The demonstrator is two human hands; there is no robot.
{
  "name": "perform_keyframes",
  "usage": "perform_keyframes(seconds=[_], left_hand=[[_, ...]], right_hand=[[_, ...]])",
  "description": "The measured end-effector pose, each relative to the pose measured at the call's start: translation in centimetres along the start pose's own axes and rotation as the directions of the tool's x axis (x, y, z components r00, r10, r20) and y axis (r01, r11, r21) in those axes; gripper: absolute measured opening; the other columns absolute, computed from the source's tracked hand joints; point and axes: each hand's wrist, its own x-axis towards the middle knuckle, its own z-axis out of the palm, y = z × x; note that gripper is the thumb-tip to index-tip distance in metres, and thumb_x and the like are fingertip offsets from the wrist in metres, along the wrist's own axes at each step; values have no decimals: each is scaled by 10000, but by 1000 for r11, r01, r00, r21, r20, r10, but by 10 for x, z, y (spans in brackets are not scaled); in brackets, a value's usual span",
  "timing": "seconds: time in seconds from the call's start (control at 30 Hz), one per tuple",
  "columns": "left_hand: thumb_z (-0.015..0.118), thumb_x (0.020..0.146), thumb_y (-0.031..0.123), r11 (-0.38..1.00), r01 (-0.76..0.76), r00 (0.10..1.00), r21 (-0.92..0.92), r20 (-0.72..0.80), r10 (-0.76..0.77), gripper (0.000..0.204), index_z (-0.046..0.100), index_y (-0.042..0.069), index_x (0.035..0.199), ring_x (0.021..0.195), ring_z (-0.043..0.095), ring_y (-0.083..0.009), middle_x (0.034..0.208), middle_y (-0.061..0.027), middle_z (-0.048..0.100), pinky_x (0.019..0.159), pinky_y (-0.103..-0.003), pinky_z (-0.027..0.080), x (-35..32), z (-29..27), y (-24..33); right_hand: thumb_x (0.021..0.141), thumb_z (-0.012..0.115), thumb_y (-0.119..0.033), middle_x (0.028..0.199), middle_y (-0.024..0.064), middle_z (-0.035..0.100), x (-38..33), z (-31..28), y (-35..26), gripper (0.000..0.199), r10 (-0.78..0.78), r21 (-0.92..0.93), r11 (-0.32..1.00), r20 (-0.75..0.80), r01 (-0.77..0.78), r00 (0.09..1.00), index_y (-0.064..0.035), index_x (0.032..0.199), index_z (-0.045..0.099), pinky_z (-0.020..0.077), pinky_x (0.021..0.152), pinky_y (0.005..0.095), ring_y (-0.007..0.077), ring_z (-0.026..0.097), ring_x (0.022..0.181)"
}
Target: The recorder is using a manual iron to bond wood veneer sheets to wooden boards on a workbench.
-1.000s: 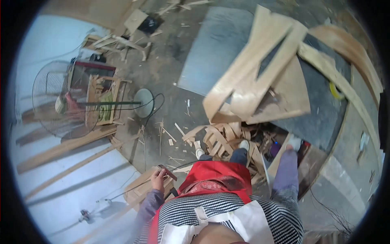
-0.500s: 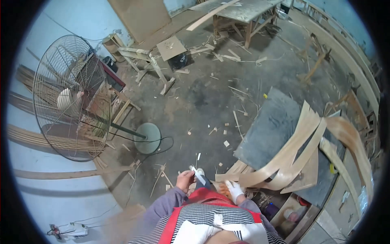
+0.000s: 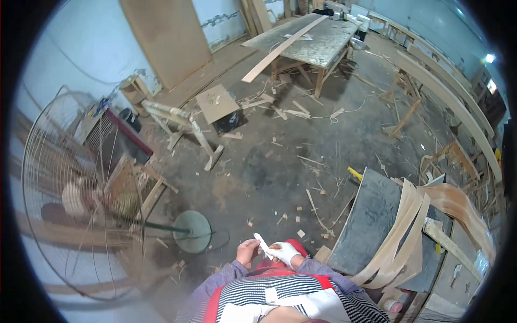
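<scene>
In front of my body, my bare left hand [image 3: 247, 252] pinches a narrow white strip [image 3: 260, 241], which could be tape or paper. My right hand [image 3: 285, 253] wears a white glove with the fingertips uncovered. Its fingers are closed at the lower part of the same strip, so both hands meet at it. Long thin sheets of wood veneer [image 3: 396, 253], split into strips, lie to my right over a dark board [image 3: 358, 231] and bend down toward me.
At left a large caged fan [image 3: 81, 199] stands on a round base [image 3: 192, 231]. A wooden trestle [image 3: 183, 123] and a worktable [image 3: 307, 46] with a long plank [image 3: 283, 47] are farther off. Wood scraps [image 3: 301, 233] litter the floor. Long boards [image 3: 452, 102] line the right side.
My right hand has left the veneer and come up to the white strip beside my left hand. My view has tilted upward, showing more of the far worktable.
</scene>
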Motion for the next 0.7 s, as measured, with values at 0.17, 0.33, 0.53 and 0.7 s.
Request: perform_keyframes(seconds=[0.17, 0.33, 0.53, 0.7], left_hand=[[656, 899, 136, 998, 32, 999, 55, -26, -30, 147, 639, 13, 978, 668, 618, -138, 803, -54, 651, 600, -261, 504, 112, 35, 69], [611, 939, 228, 995, 102, 994, -21, 47, -101, 201, 615, 37, 1005, 692, 627, -179, 815, -65, 650, 625, -309, 517, 247, 82, 159], [555, 963, 390, 988, 146, 989, -48, 23, -145, 312, 583, 85, 1020, 775, 633, -232, 869, -88, 634, 666, -360, 514, 372, 62, 258], [496, 977, 449, 927, 193, 974, -320, -54, -221, 350, 564, 108, 1016, 803, 601, -267, 874, -84, 597, 681, -367, 503, 499, -2, 322]], right_hand=[[870, 691, -244, 729, 14, 631, 104, -48, -79, 220, -55, 54, 997, 63, 52, 996, -36, 938, 666, 452, 513, 246, 88, 573, 566], [877, 665, -231, 695, 11, 623, 214, -107, -179, 185, -99, 51, 994, 22, 98, 995, -50, 915, 668, 446, 506, 245, 90, 564, 549], [833, 684, -249, 697, 33, 648, 323, -163, -297, 228, -148, -211, 965, 59, 157, 987, -53, 949, 681, 454, 502, 280, 111, 577, 544], [849, 656, -221, 703, 8, 641, 418, -182, -357, 188, -142, -331, 932, 38, 147, 989, -41, 900, 673, 471, 566, 277, 85, 593, 616]])
